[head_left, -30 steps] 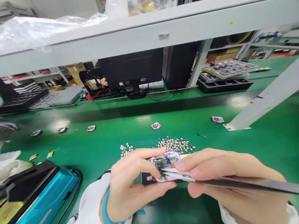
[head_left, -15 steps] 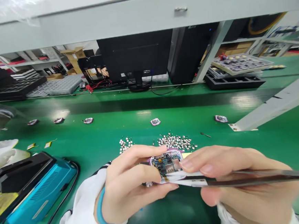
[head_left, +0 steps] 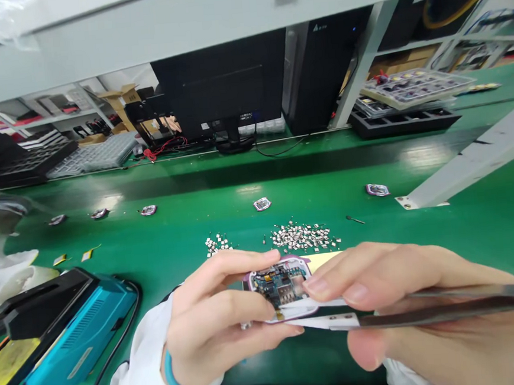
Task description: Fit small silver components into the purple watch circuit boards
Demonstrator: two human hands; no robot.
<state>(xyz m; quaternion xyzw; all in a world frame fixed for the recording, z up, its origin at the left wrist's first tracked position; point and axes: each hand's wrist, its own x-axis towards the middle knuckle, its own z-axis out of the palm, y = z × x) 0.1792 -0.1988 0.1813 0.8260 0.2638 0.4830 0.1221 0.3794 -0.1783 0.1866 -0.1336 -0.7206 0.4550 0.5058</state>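
My left hand (head_left: 218,320) grips a small opened device (head_left: 286,285), a white and purple case with a bare circuit board showing inside. Its fingers wrap the case's left side, top and bottom edges. In my right hand (head_left: 416,298) is a pair of tweezers (head_left: 396,319) with dark arms and white tips. The tips reach leftward to the lower edge of the case, one over it and one below. My right index fingertip touches the board's right side. What the tips touch is partly hidden by my left fingers.
Several small metal parts (head_left: 302,236) lie in a pile behind my hands, with a smaller group (head_left: 217,243) to its left. Similar opened devices (head_left: 262,204) stand in a row farther back. A teal machine (head_left: 83,331) with a cable is at left; a white post (head_left: 468,158) rises at right.
The view has tilted and shifted slightly. My hands stay on the same device and tweezers; the device sits slightly farther left, and the tweezer tips reach a little farther across its lower edge.
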